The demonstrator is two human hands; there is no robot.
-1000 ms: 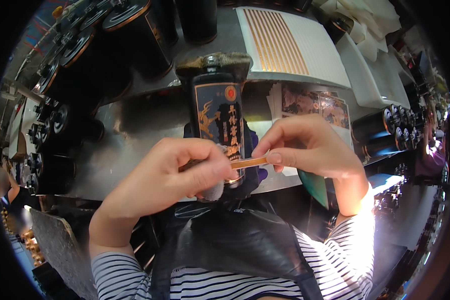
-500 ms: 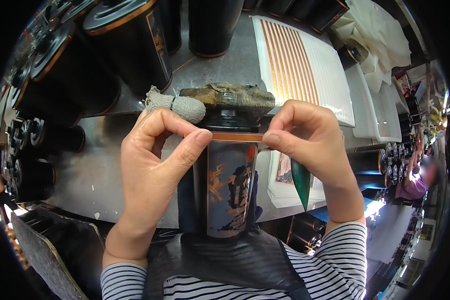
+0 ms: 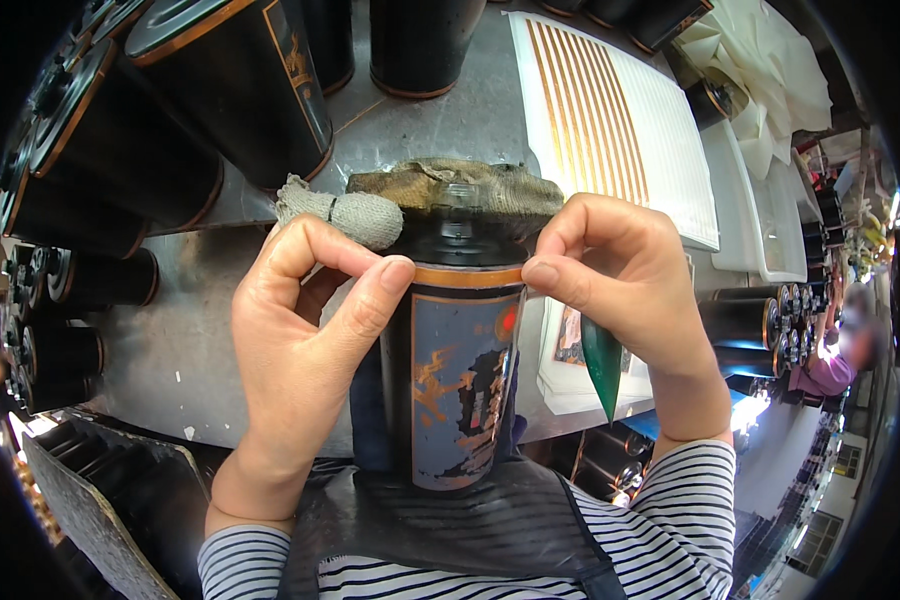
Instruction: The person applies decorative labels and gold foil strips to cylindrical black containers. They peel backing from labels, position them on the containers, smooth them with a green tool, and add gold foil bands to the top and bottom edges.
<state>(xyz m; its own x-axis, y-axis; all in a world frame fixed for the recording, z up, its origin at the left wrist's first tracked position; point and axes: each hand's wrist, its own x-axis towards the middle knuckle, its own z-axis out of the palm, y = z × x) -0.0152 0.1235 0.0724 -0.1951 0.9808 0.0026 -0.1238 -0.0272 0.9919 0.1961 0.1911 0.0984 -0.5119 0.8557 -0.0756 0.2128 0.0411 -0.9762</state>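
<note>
Between the pinched thumbs and forefingers of my two hands stretches a gold decal strip [image 3: 470, 277]. My left hand [image 3: 295, 335] has its left end, my right hand [image 3: 625, 275] the other. The strip lies across the shoulder of a black canister [image 3: 400, 390], just below its knobbed lid. The canister bears a grey-blue picture panel with gold figures and a red spot, and its lower end rests against my apron. A green, pointed flat blade [image 3: 602, 370] hangs below my right palm, its upper part hidden by the hand.
Beyond the lid lie a brown rag [image 3: 505, 190] and a grey cloth bundle [image 3: 365, 220]. A white sheet with gold strips [image 3: 680, 160] is at the right, beside a white bin [image 3: 745, 210]. Black canisters [image 3: 230, 90] crowd the left. A person in purple [image 3: 825, 372] is far right.
The strip has come down from above the canister onto its shoulder. The canister appears slightly nearer, with more of its panel showing. Both hands keep their pinch.
</note>
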